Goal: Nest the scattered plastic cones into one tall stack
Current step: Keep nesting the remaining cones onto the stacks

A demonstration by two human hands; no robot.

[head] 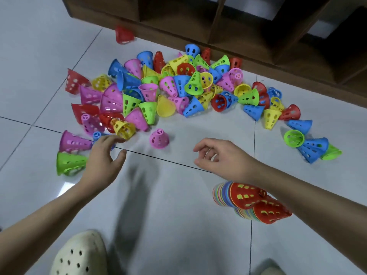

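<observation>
Both hands empty, left hand (105,153) spread, right hand (216,155) loosely curled; cones (168,86) look light, stiff, perforated—likely easiest pinched at the rim.

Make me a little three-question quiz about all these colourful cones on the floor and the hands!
1. True or false: the right hand is holding a cone.
2. Which colour is the top cone of the nested stack of plastic cones lying under the right forearm? A) blue B) red C) green
3. Fill in: the lone pink plastic cone between the hands stands with its wide end facing ____.

Key
1. False: its fingers are loosely curled and hold nothing. The left hand is also empty, reaching towards the small yellow plastic cone.
2. B
3. Down, on the pale tiled floor.
</observation>
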